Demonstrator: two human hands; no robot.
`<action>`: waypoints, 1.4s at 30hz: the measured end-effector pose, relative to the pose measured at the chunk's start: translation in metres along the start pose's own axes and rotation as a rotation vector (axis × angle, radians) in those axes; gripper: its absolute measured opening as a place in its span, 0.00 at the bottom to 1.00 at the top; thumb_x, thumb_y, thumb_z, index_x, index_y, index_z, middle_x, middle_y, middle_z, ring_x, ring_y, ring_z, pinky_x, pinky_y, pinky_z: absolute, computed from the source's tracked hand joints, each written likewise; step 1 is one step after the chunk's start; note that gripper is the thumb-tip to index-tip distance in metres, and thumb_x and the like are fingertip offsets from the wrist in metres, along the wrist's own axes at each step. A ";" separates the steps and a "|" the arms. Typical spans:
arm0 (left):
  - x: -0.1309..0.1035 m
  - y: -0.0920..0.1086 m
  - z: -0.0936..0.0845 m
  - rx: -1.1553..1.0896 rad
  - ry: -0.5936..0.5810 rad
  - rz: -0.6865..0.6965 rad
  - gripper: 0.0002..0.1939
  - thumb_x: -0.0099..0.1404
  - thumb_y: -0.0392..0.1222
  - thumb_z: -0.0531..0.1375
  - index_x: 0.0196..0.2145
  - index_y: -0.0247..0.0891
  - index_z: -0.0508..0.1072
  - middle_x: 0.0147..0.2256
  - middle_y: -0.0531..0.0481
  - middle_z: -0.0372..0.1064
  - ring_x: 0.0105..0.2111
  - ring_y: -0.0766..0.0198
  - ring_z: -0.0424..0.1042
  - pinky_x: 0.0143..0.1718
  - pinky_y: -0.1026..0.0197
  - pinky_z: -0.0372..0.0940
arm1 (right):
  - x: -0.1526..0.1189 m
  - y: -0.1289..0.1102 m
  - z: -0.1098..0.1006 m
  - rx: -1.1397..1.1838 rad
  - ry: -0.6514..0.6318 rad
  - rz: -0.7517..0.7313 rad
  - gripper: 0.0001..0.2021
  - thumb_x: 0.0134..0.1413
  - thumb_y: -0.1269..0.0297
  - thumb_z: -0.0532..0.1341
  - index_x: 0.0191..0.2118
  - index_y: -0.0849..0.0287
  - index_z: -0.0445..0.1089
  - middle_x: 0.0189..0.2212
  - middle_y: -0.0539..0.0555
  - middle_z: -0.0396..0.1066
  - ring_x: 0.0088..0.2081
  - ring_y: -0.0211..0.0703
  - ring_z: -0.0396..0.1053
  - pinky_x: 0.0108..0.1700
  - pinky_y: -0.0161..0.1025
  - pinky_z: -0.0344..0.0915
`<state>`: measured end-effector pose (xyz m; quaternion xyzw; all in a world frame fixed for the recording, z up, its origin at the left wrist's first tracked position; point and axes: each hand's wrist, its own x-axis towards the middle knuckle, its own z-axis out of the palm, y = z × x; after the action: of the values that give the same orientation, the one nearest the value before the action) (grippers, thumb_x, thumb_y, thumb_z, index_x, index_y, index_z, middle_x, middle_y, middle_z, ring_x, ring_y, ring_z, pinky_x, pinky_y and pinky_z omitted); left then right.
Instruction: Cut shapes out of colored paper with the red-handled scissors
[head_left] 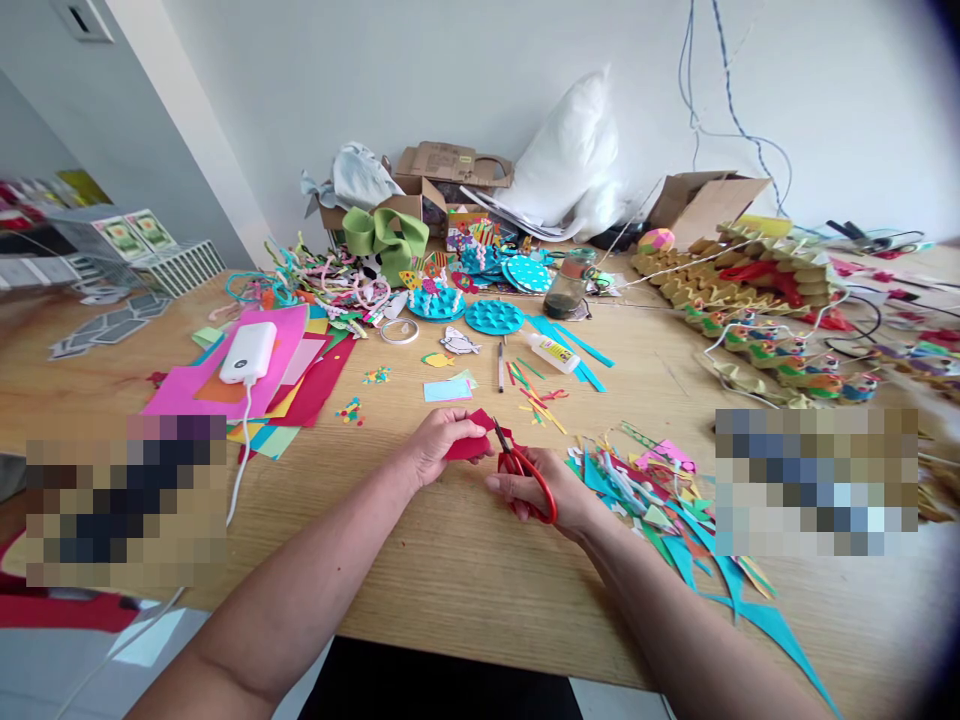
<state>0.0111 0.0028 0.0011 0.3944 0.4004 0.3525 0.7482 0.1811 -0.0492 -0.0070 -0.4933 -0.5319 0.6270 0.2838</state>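
Near the middle of the wooden table (420,560), my left hand (441,442) is closed on a piece of red paper (469,448), thumb on top. My right hand (544,490) has its fingers in the handles of red scissors (541,478). The dark scissor blades point up and left and meet the paper's right edge. Beyond my hands lie a light blue card (448,390), a pen (500,368), a fish cutout (459,341) and thin coloured paper strips (541,402).
Coloured sheets (180,390) with a white power bank (250,352) and its cable lie left. Paper scraps (660,500) spread right. A glue bottle (553,353), glass jar (570,285), blue plates (494,317) and egg cartons (697,290) stand farther back.
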 end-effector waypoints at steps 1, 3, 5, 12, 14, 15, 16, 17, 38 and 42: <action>0.000 0.000 0.000 0.010 -0.001 -0.002 0.12 0.47 0.39 0.64 0.31 0.33 0.72 0.21 0.48 0.72 0.23 0.64 0.71 0.23 0.66 0.60 | 0.000 0.000 0.000 -0.006 0.001 -0.005 0.16 0.43 0.58 0.67 0.21 0.60 0.60 0.13 0.44 0.61 0.14 0.31 0.58 0.16 0.28 0.48; 0.001 0.000 -0.001 0.015 -0.015 -0.009 0.12 0.47 0.39 0.64 0.31 0.34 0.71 0.21 0.47 0.72 0.23 0.62 0.72 0.22 0.65 0.60 | -0.001 -0.001 0.001 -0.016 0.005 -0.011 0.16 0.43 0.57 0.67 0.21 0.60 0.60 0.13 0.44 0.61 0.14 0.30 0.58 0.16 0.28 0.49; 0.000 0.000 -0.001 0.015 -0.026 -0.012 0.12 0.47 0.40 0.65 0.30 0.33 0.70 0.21 0.47 0.72 0.22 0.64 0.71 0.22 0.65 0.60 | -0.001 -0.003 0.002 -0.031 0.006 -0.007 0.17 0.43 0.56 0.67 0.21 0.60 0.60 0.13 0.44 0.61 0.14 0.30 0.58 0.16 0.28 0.49; 0.001 -0.001 -0.002 0.043 -0.020 -0.012 0.12 0.46 0.42 0.67 0.26 0.32 0.71 0.19 0.50 0.69 0.20 0.68 0.68 0.22 0.66 0.60 | -0.002 -0.006 0.002 -0.126 -0.003 0.008 0.18 0.43 0.53 0.66 0.19 0.60 0.60 0.12 0.45 0.61 0.14 0.30 0.57 0.16 0.28 0.50; 0.001 -0.001 -0.002 0.049 -0.008 -0.008 0.12 0.45 0.42 0.67 0.26 0.32 0.71 0.19 0.51 0.69 0.20 0.68 0.67 0.22 0.66 0.60 | -0.002 -0.006 0.003 -0.127 -0.003 0.015 0.19 0.43 0.52 0.66 0.20 0.60 0.60 0.12 0.45 0.61 0.14 0.30 0.57 0.16 0.28 0.50; 0.001 0.000 -0.002 0.050 -0.002 -0.008 0.12 0.45 0.42 0.67 0.26 0.32 0.71 0.20 0.51 0.69 0.20 0.69 0.67 0.22 0.66 0.59 | -0.002 -0.006 0.003 -0.119 0.000 0.019 0.19 0.42 0.52 0.67 0.20 0.60 0.60 0.13 0.45 0.61 0.14 0.30 0.57 0.16 0.28 0.50; 0.001 0.000 -0.002 0.050 0.005 -0.009 0.12 0.45 0.41 0.67 0.26 0.32 0.72 0.20 0.51 0.69 0.20 0.69 0.66 0.22 0.67 0.59 | -0.003 -0.006 0.003 -0.109 0.001 0.017 0.19 0.42 0.52 0.67 0.20 0.59 0.60 0.13 0.45 0.61 0.14 0.30 0.58 0.16 0.28 0.50; 0.001 0.000 -0.001 0.049 0.013 -0.009 0.13 0.44 0.41 0.68 0.26 0.31 0.72 0.20 0.51 0.69 0.20 0.70 0.66 0.22 0.67 0.58 | -0.003 -0.007 0.004 -0.096 -0.002 0.013 0.19 0.42 0.51 0.67 0.20 0.59 0.59 0.13 0.44 0.61 0.14 0.30 0.58 0.16 0.28 0.50; 0.003 -0.004 -0.003 0.088 -0.072 0.015 0.12 0.46 0.42 0.66 0.28 0.31 0.73 0.25 0.49 0.71 0.22 0.69 0.67 0.24 0.66 0.59 | -0.007 -0.011 0.005 -0.004 -0.017 0.019 0.26 0.47 0.38 0.57 0.24 0.61 0.62 0.19 0.49 0.67 0.16 0.30 0.62 0.16 0.27 0.50; 0.002 -0.003 -0.002 0.077 -0.069 0.029 0.11 0.45 0.40 0.65 0.27 0.31 0.73 0.24 0.50 0.71 0.22 0.70 0.66 0.24 0.67 0.59 | -0.007 -0.012 0.005 -0.020 -0.024 0.017 0.26 0.47 0.37 0.56 0.25 0.61 0.63 0.19 0.49 0.67 0.16 0.31 0.62 0.15 0.28 0.50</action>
<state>0.0110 0.0039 -0.0025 0.4404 0.3819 0.3340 0.7407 0.1765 -0.0541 0.0061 -0.4930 -0.5373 0.6300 0.2671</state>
